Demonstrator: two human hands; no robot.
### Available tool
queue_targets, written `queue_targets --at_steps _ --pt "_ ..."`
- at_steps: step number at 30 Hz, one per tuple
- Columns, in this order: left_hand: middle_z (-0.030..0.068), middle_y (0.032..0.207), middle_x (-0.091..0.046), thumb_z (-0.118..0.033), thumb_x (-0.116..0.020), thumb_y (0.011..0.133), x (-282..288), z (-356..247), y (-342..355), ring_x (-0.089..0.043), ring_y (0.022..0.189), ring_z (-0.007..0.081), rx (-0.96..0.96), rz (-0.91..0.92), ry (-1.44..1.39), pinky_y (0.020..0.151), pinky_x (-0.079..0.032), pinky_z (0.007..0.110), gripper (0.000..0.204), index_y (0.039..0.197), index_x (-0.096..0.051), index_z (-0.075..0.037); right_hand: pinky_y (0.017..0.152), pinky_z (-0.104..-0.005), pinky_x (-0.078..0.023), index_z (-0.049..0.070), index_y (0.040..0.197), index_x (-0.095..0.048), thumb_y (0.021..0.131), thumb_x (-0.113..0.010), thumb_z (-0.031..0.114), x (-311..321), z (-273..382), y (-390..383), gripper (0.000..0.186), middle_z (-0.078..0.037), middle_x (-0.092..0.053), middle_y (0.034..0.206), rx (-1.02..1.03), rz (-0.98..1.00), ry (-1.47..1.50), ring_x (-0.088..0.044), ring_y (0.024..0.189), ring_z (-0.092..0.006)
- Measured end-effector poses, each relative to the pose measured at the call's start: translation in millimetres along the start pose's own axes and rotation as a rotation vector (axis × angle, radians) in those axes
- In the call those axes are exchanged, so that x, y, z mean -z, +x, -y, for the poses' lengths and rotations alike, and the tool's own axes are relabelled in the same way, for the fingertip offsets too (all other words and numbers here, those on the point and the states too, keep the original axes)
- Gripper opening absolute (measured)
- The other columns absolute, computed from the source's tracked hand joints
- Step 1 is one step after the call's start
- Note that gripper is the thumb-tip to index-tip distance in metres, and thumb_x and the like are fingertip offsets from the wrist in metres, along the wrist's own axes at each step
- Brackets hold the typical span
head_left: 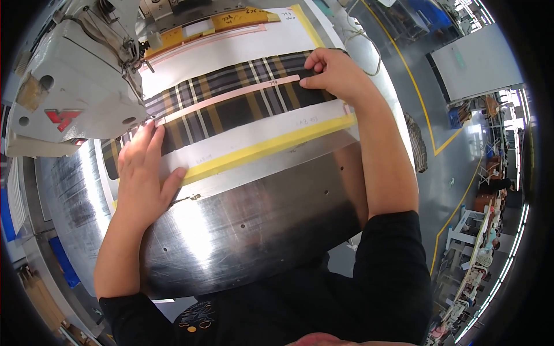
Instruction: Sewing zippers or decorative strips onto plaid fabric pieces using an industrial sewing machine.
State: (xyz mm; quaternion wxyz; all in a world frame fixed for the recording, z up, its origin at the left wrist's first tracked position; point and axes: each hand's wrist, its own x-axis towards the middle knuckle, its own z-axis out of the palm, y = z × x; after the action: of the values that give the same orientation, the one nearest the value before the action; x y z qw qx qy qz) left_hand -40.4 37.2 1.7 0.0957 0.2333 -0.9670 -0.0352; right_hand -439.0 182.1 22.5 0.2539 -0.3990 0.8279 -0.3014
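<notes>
Dark plaid fabric (216, 118) with brown, grey and white stripes lies across a white template sheet (248, 140). Along the fabric runs a narrow pink strip (231, 99). My left hand (141, 173) rests flat on the cloth and sheet, fingers apart, its fingertips by the strip's left end and close to the sewing machine head (69, 86). At the strip's right end, my right hand (337, 72) touches the fabric with thumb and bent forefinger, a gap showing between them. The needle area is partly hidden beside my left fingertips.
Yellow tape (271, 151) edges the sheet's near side. Beyond the fabric sits an amber-coloured guide piece (231, 22). A shiny metal table (242, 248) curves toward me. On the right are a floor with yellow lines (412, 75) and a grey-white panel (479, 63).
</notes>
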Motion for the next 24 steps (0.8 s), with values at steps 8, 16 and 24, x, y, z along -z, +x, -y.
queue_targets --at_steps 8,16,24 --pt "0.0224 0.165 -0.04 -0.035 -0.072 0.093 -2 1 -1 -0.038 0.152 0.0388 0.022 0.032 -0.007 0.126 -0.024 0.05 0.079 0.158 -0.044 0.0 0.076 -0.0276 -0.045 0.006 0.101 -0.07 0.074 -0.091 0.006 0 5 10 0.034 0.003 -0.055 0.091 -0.092 0.028 -0.011 -0.053 0.086 -0.0124" --pt "0.0249 0.162 -0.044 -0.035 -0.076 0.091 -2 2 -2 -0.041 0.15 0.0394 0.017 -0.011 -0.016 0.124 -0.025 0.052 0.079 0.154 -0.047 0.002 0.076 -0.0264 -0.044 0.005 0.1 -0.07 0.074 -0.089 0.003 2 6 20 0.032 0.004 -0.052 0.088 -0.126 0.08 0.046 -0.051 0.084 -0.011" --pt "0.0205 0.165 -0.042 -0.034 -0.074 0.094 -1 3 -3 -0.041 0.149 0.0388 0.009 0.003 -0.044 0.125 -0.026 0.051 0.077 0.157 -0.046 0.0 0.071 -0.027 -0.044 0.005 0.1 -0.069 0.08 -0.09 0.011 -1 10 19 0.03 0.004 -0.054 0.085 -0.125 -0.03 0.011 -0.052 0.079 -0.0107"
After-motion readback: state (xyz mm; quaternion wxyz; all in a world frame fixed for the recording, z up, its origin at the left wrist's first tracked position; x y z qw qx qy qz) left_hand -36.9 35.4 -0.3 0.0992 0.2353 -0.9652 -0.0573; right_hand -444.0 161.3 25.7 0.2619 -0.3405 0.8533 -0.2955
